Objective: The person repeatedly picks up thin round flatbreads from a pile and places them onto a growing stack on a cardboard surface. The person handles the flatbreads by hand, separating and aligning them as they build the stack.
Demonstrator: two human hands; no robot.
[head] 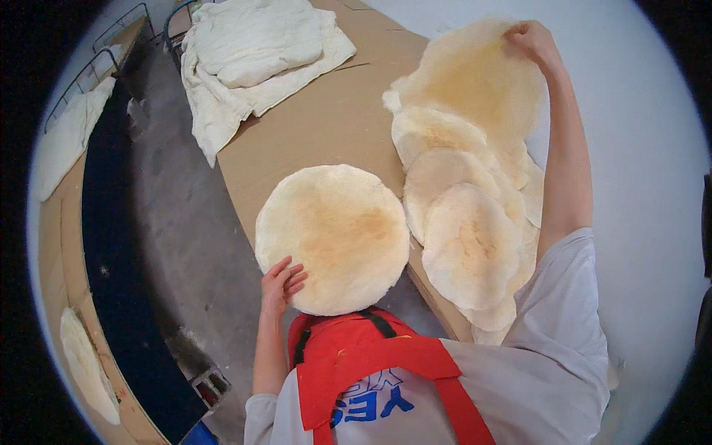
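A round cream fibrous pad point(339, 233) with a tan centre lies before me on the brown board table, its near edge overhanging towards my apron. My left hand point(283, 283) holds its lower left rim, fingers spread on top and the thumb hidden. At the far right, my right hand point(525, 39) is closed on the upper edge of a larger, fuzzy, thin-looking sheet point(473, 78) of similar fibre. Below that sheet, several overlapping fibrous pads point(470, 245) run along the table's right side towards me; their lower layers are mostly covered.
Folded cream cloths point(258, 44) lie on the far left of the brown board table point(311, 128). A white wall point(639, 194) borders the right side. Across the grey floor point(183, 183) stands another board-topped table point(67, 250) with a dark side, bearing a cream cloth point(75, 139) and pad point(86, 364).
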